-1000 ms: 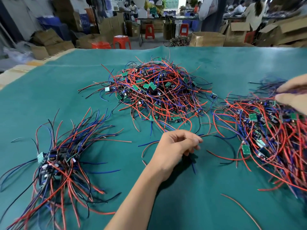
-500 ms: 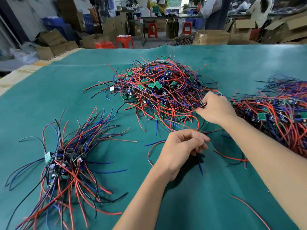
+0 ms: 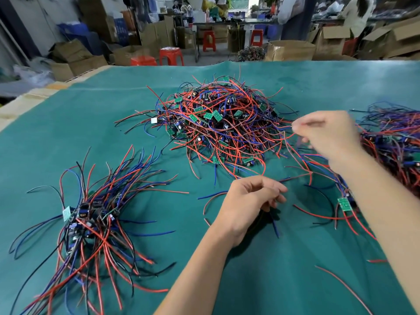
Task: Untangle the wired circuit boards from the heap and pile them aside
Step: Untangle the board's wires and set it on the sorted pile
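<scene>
1. Lying at left on teal cloth-covered table point(image 3: 295, 280): sorted pile of red, blue and black wired circuit boards point(image 3: 91, 219).
2. Heaped at centre: tangled mound of wired green boards point(image 3: 218, 126).
3. Left hand point(image 3: 250, 201) curled, pinching wires.
4. Right hand point(image 3: 327, 137) raised, blurred, pinching thin red wire point(image 3: 288, 142) beside another wired heap point(image 3: 395, 144).

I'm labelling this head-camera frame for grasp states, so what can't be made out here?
- Right hand: motion-blurred; whether its fingertips pinch a thin red wire cannot be told.
- Left hand: its curled fingers face away, hiding anything under the palm.
- Tangled red-and-blue wire pile on the right: cut off by the frame's right edge, partly behind the right forearm.
- Small green circuit boards in the central heap: markings too small.
</scene>
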